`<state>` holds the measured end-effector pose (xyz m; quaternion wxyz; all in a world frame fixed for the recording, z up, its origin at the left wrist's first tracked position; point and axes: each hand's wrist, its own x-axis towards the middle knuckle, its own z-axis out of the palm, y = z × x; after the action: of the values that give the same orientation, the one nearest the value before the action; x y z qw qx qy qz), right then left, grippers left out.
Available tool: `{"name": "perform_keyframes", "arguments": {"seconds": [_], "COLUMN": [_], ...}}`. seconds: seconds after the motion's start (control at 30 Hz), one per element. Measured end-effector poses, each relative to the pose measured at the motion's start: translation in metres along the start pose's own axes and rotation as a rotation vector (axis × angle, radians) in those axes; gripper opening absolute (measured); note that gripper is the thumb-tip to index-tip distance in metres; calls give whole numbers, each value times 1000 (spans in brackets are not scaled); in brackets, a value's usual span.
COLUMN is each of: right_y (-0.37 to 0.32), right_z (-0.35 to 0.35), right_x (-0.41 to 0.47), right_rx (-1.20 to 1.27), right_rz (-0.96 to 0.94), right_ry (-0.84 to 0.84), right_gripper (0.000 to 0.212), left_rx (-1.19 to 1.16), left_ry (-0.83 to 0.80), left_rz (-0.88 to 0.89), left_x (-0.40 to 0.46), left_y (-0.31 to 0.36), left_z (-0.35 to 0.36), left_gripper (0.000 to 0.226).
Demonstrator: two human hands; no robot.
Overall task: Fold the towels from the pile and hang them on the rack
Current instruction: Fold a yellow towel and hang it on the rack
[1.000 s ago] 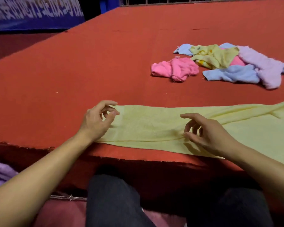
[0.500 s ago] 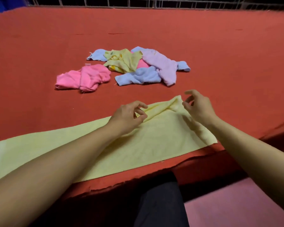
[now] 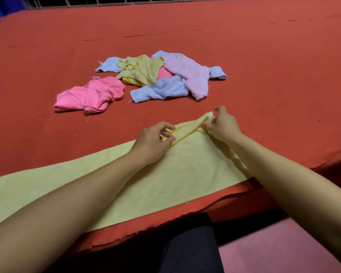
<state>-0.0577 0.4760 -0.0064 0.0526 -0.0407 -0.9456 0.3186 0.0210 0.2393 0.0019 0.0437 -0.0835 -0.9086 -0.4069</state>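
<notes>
A long pale yellow towel [image 3: 165, 180] lies flat along the near edge of the red table [image 3: 264, 66]. Its far right corner is bunched into a ridge. My right hand [image 3: 221, 125] pinches that bunched corner. My left hand [image 3: 156, 140] pinches the same ridge a little to the left, fingers curled on the cloth. The pile of towels [image 3: 161, 75] sits further back: blue, yellow, lilac and pink ones tangled together, with a crumpled pink towel [image 3: 91, 94] apart at its left. No rack is in view.
The table's frayed front edge [image 3: 165, 229] runs diagonally below the towel. My dark trouser leg [image 3: 189, 251] is under it. A metal railing [image 3: 126, 0] lines the table's far side.
The view swung from the towel's left end to its right end. Both hands moved to the far right corner and took hold of the bunched fold.
</notes>
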Motion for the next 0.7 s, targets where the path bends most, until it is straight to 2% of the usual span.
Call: {"name": "perform_keyframes", "arguments": {"seconds": [0.13, 0.27, 0.33, 0.43, 0.57, 0.7], "right_y": [-12, -26, -23, -10, 10, 28], "right_z": [-7, -31, -43, -60, -77, -88], "right_x": [-5, -21, -30, -44, -66, -89], "right_rx": [259, 759, 901, 980, 984, 893], "right_rz": [3, 235, 307, 365, 413, 411], "right_ry": [29, -99, -157, -200, -234, -248], "right_gripper": [59, 53, 57, 64, 62, 57], "left_rx": [-4, 2, 16, 81, 235, 337], "left_ry": [11, 41, 40, 20, -43, -76], "left_rz": [-12, 45, 104, 179, 238, 280], "left_x": [-5, -11, -14, -20, -30, -40], "left_y": [2, 13, 21, 35, 56, 66], "left_z": [1, 1, 5, 16, 37, 59], "left_gripper": [23, 26, 30, 40, 54, 48]}}
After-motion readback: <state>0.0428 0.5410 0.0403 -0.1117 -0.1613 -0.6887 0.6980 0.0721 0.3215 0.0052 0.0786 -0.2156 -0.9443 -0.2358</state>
